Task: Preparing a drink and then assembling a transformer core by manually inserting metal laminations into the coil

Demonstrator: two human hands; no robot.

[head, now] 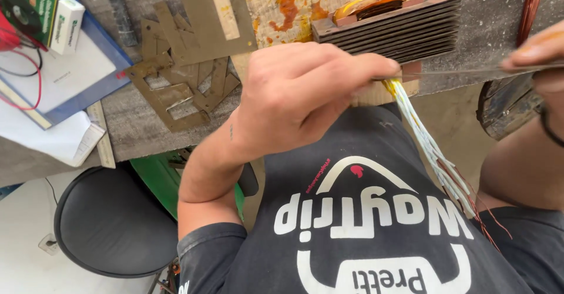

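2 hands: both at work on 1 laminated transformer core [392,27] at the edge of a grey workbench [141,123]
Left hand [305,97]: clenched into a loose fist just beside the core, fingers curled under toward the near side of the stack; what lies inside the fist is hidden, so whether it grasps the core's lower edge or the lead bundle cannot be told
Right hand [537,56]: at the right margin, thumb and fingers pinched on a thin flat metal strip [464,71]; the strip runs level toward the base of the stack
Core: a pile of brown plates around a yellow-taped coil, resting on a stained cardboard sheet [294,3]
Leads [432,147]: pale sleeved wires with bare copper strands, hanging from the core down across the dark shirt
Loose laminations [182,76]: several cut plates lying flat, well apart from the core to its left
Further off: papers and small boxes [53,18] at the bench's left end; a black stool [111,220] below
Technique, as a judgement: keep the strip level with the plate gaps; brace the stack firmly with the left hand; hold the leads clear of the strip's edge, since a nick in the sleeving is the likely fault
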